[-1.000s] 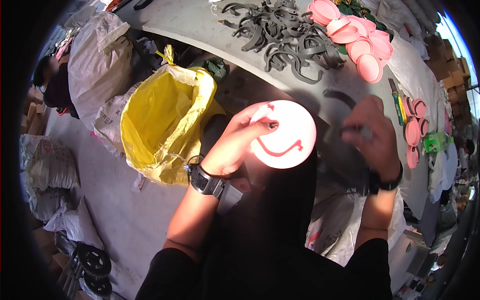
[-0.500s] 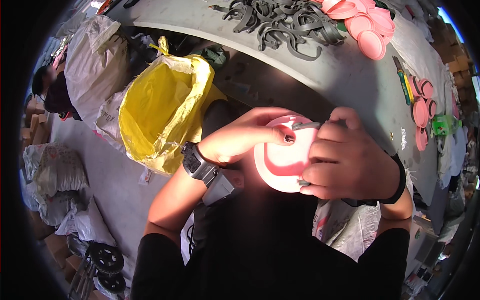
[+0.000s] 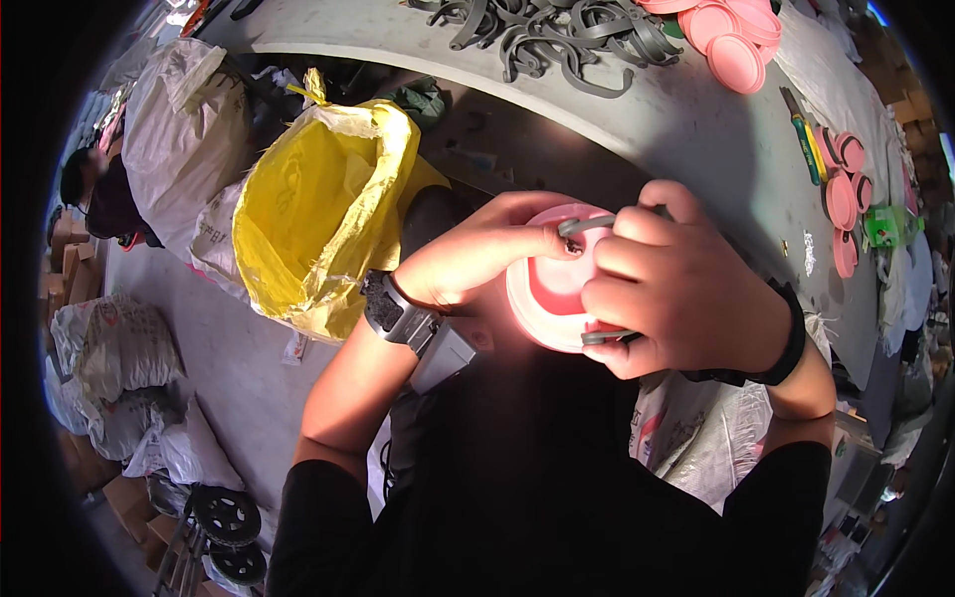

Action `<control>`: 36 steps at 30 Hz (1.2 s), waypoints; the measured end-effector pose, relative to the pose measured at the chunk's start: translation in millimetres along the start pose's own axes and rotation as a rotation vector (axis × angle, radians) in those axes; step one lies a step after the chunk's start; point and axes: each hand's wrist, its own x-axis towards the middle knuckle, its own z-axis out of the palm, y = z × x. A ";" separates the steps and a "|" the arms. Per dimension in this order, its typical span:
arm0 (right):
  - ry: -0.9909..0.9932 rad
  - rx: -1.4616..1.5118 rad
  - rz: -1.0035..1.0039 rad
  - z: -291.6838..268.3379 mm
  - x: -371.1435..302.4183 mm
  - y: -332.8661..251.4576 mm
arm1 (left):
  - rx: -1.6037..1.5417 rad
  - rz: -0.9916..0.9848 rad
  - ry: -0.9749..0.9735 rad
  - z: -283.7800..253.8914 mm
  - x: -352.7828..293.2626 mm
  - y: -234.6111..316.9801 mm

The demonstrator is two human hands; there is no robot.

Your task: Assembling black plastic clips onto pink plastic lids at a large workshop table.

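A round pink lid point(image 3: 537, 323) is held in front of my chest by my left hand point(image 3: 468, 249), its thumb pressing on the top near the rim. My right hand point(image 3: 676, 289) is closed around a curved grey handle strip point(image 3: 609, 337). Both ends of the strip poke out past my fingers and lie over the lid. One end is beside my left thumb, the other near the lid's lower rim. My right fingers hide the strip's middle and the lid's right side.
More grey strips point(image 3: 557, 40) and pink lids point(image 3: 736, 62) lie on the table point(image 3: 398, 40). A yellow-green cutter point(image 3: 808, 149), small pink round parts point(image 3: 842, 202) and a green bottle point(image 3: 888, 227) are at right. An open yellow sack point(image 3: 323, 219) stands left, near white sacks point(image 3: 184, 129).
My right hand has moved left over the lid with the grey strip, whose ends now reach farther across it. My left hand keeps its hold on the lid.
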 end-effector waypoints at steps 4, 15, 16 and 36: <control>0.051 0.119 -0.112 9.0 -0.1 2.7 | 0.098 -0.042 -0.068 1.5 -1.1 5.1; 0.375 -0.064 0.025 21.9 -3.0 21.6 | -0.217 0.369 0.211 31.4 -6.4 -6.2; 0.379 -0.075 0.060 25.4 -0.6 24.4 | -0.215 0.368 0.209 31.4 -4.5 -7.3; 0.824 0.622 0.604 48.2 7.3 16.1 | 0.066 0.606 0.581 32.7 1.3 -22.2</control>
